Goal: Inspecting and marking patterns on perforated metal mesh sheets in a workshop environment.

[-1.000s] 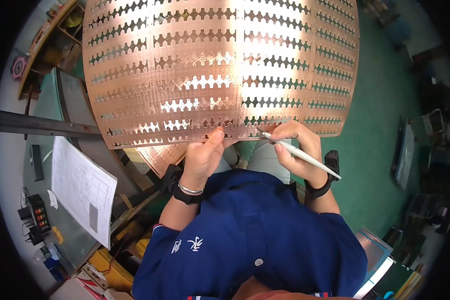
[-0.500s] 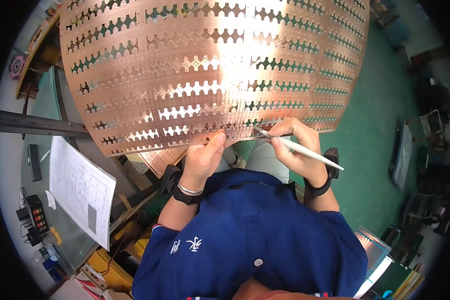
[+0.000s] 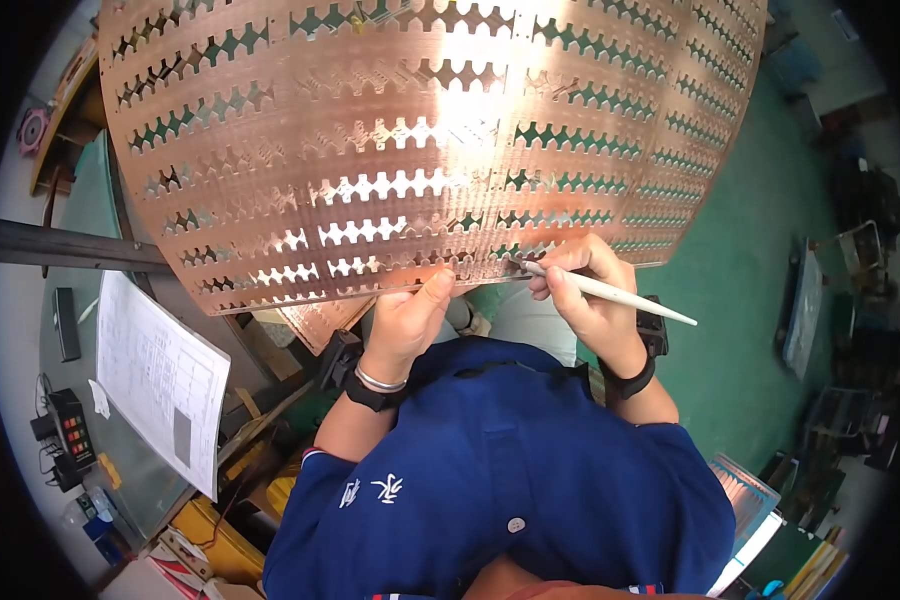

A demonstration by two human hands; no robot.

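Observation:
A large copper-coloured metal sheet [image 3: 300, 205], cut through with rows of jagged-edged openings, fills the top of the view. Its near edge is pinched by my left hand [image 3: 411, 318], thumb on the upper face and fingers mostly hidden beneath. My right hand [image 3: 592, 303] is closed around a slim, pen-like tool [image 3: 630, 298] with a white tapered handle and a dark tip. That tip is at the sheet's lowest row of openings, just right of my left thumb; its exact shape is too small to tell. My right fingers rest near the sheet's edge.
On the left, a printed paper sheet [image 3: 160, 375] lies on a glass-topped bench [image 3: 155, 495], beside a black power strip [image 3: 74, 430]. A dark metal bar [image 3: 75, 245] runs in from the left. Another copper-coloured sheet [image 3: 322, 322] shows below. Green floor [image 3: 730, 330] extends right.
The metal sheet has shifted slightly and its upper part spreads wider in view. My right hand has turned a little, its fingers curling, and the tool's handle end has moved right and down.

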